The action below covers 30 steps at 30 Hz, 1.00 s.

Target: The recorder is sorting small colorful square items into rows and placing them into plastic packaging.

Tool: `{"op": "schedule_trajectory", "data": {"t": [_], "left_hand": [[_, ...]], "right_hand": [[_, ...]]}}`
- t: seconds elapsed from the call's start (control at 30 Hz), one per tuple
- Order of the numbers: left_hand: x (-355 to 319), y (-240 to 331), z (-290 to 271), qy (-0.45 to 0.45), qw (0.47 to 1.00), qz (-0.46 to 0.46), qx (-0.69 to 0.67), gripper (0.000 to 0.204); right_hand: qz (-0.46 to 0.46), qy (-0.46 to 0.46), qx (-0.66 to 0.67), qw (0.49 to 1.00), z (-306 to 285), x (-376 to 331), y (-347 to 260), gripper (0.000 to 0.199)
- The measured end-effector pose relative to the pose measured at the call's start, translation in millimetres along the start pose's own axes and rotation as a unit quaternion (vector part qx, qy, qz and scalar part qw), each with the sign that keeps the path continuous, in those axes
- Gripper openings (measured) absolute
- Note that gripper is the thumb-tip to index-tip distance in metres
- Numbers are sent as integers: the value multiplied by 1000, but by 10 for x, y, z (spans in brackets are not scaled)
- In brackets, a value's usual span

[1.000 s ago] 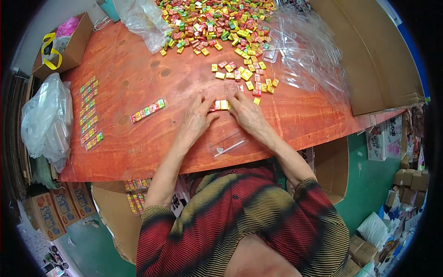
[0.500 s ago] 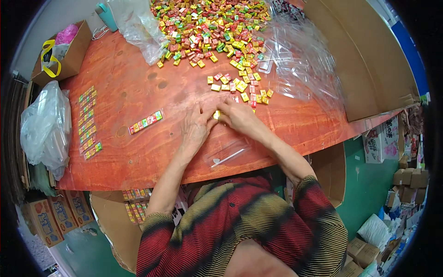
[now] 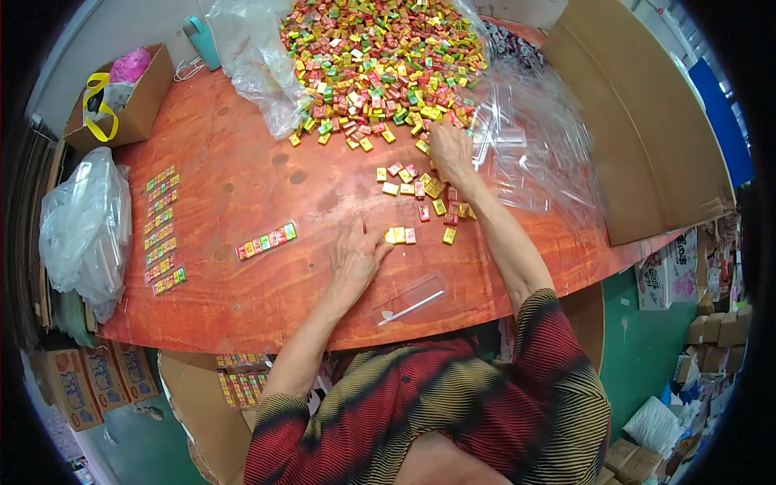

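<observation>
My left hand (image 3: 356,257) lies on the red table with its fingers spread, its fingertips at the left end of a short row of small candy-like boxes (image 3: 399,235), yellow and pink. My right hand (image 3: 453,149) is stretched out to the near right edge of a big heap of such boxes (image 3: 380,65). Its fingers are bent together over the boxes, and what they grip is hidden. Between the hands lie several loose boxes (image 3: 432,188). Close to my body lies a clear plastic case (image 3: 411,300) with a white strip on it.
Left of my left hand lies a filled pack of boxes (image 3: 267,241). Further left stands a column of similar packs (image 3: 161,230). Clear plastic cases (image 3: 537,145) are heaped at right beside a tall cardboard sheet (image 3: 647,121). Plastic bags (image 3: 85,230) and a carton (image 3: 149,89) stand at left.
My right hand has left my left hand and reached forward to the heap. A short row of boxes now shows beside my left hand, which stays nearby. The view has shifted slightly.
</observation>
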<state>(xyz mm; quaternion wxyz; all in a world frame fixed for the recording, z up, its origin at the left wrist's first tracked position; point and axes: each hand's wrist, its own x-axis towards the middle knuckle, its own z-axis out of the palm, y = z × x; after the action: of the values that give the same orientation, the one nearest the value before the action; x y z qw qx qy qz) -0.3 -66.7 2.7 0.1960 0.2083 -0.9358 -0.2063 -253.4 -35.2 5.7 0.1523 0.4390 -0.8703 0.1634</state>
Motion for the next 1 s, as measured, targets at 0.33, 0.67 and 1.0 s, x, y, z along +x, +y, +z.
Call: {"op": "schedule_trajectory", "data": {"t": [0.33, 0.67, 1.0], "left_hand": [[19, 1, -15, -25, 999, -16, -28, 28], [9, -37, -52, -22, 999, -23, -29, 26], [-78, -218, -218, -16, 999, -32, -26, 31]], "right_hand": [[-54, 84, 83, 992, 457, 487, -335, 12], [-133, -93, 303, 939, -362, -395, -400, 31], [-144, -97, 161, 972, -595, -1237, -740, 39]]}}
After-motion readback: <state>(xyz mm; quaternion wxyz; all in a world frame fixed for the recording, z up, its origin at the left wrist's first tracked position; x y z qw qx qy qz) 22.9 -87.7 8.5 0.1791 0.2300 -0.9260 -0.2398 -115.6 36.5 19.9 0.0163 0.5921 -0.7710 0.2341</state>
